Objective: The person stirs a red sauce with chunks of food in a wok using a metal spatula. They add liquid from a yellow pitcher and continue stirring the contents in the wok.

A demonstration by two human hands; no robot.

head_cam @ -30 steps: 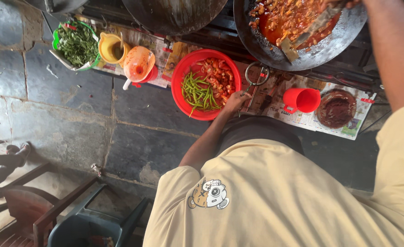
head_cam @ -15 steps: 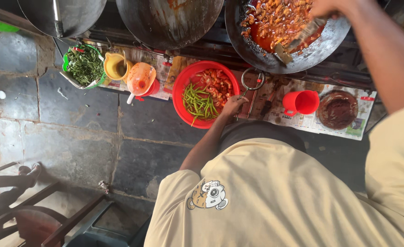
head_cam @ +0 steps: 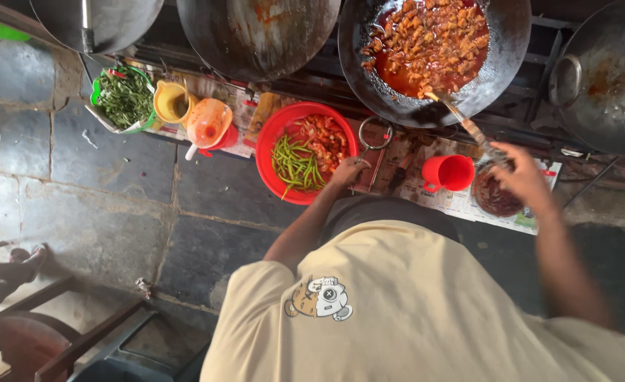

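Gripping the long handle of a metal ladle [head_cam: 461, 119], the person's right hand [head_cam: 521, 177] is closed around it above a small dark bowl [head_cam: 495, 197], the ladle's head resting in a wok [head_cam: 510, 42] of reddish-brown cooked pieces. The left hand [head_cam: 348, 171] rests with curled fingers on the rim of a red bowl [head_cam: 270, 152] holding green beans and chopped tomato; whether it grips anything is unclear. A red cup [head_cam: 450, 172] stands between the hands on newspaper.
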